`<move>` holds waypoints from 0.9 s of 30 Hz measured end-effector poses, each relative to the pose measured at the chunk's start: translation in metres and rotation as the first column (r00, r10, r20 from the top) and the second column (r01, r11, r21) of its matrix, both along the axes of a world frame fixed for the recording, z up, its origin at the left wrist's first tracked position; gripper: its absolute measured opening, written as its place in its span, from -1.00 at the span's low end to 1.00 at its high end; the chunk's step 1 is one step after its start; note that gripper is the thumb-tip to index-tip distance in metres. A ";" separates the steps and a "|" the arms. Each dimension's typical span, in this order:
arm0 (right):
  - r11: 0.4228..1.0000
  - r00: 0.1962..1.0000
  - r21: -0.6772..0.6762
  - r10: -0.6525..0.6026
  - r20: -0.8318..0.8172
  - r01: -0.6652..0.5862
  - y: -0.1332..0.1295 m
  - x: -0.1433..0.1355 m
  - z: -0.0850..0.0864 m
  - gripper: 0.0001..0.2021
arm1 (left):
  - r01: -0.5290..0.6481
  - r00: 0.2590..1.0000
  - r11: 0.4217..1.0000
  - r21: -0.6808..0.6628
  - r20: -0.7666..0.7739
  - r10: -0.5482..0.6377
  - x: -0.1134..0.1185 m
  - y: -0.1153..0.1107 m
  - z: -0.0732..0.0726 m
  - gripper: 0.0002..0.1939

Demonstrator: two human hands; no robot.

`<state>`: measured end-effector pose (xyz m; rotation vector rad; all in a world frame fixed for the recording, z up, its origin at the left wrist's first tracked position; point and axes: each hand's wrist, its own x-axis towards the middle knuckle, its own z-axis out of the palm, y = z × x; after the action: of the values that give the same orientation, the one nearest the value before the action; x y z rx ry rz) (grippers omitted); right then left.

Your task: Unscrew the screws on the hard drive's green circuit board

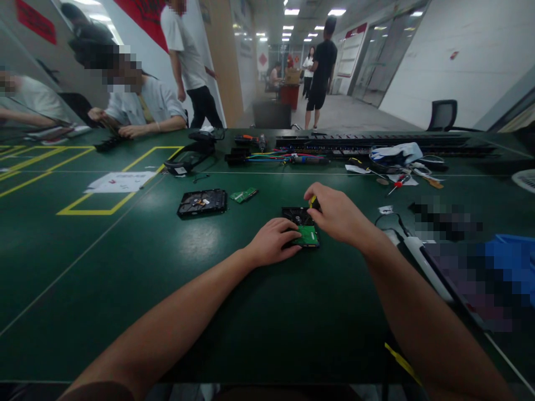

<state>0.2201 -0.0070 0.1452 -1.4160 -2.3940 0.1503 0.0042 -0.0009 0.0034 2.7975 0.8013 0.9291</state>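
A hard drive (296, 215) lies on the green table with its circuit board (308, 236) facing up. My left hand (276, 239) grips it from the left, with fingers over the board and the thumb by the near edge. Above the drive's far right part, my right hand (334, 214) is closed around the yellow and black handle of a screwdriver (313, 203). The hand hides the screwdriver's tip. To the left sit a second hard drive (203, 203) and a loose green circuit board (244, 195).
Printed paper (121, 181) lies within yellow tape at left. Along the far side are colored cables (267, 157), long black strips (368, 142) and gloves (397, 153). A blue bin (512, 256) stands at right. A seated person (144, 103) works across the table.
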 end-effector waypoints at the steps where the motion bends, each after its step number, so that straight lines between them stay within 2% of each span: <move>1: 1.000 1.000 -0.004 0.016 -0.014 -0.016 0.000 0.000 -0.001 -0.76 | 0.000 1.000 1.000 -0.001 0.002 0.000 0.000 0.000 0.000 -0.68; 9: 0.999 0.998 -0.009 0.052 -0.033 -0.052 0.004 0.002 -0.006 -0.73 | 0.001 1.000 1.000 -0.007 0.001 -0.001 -0.001 0.000 -0.002 -0.67; 15: 0.999 0.999 0.011 -0.038 0.005 0.038 0.002 0.000 -0.005 -0.69 | 0.002 1.000 1.000 -0.016 0.009 -0.001 -0.001 0.000 -0.001 -0.69; 21: 0.998 0.997 0.041 -0.048 0.055 0.046 0.001 -0.001 -0.004 -0.73 | 0.004 1.000 1.000 -0.007 0.001 -0.004 0.000 0.000 0.000 -0.69; 27: 0.992 0.989 0.029 -0.128 0.072 0.126 -0.002 -0.002 -0.001 -0.72 | 0.000 1.000 1.000 -0.011 0.008 0.000 -0.001 0.000 0.000 -0.69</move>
<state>0.2181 -0.0085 0.1440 -1.5827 -2.3459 0.0375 0.0035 -0.0014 0.0036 2.7830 0.8027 0.9320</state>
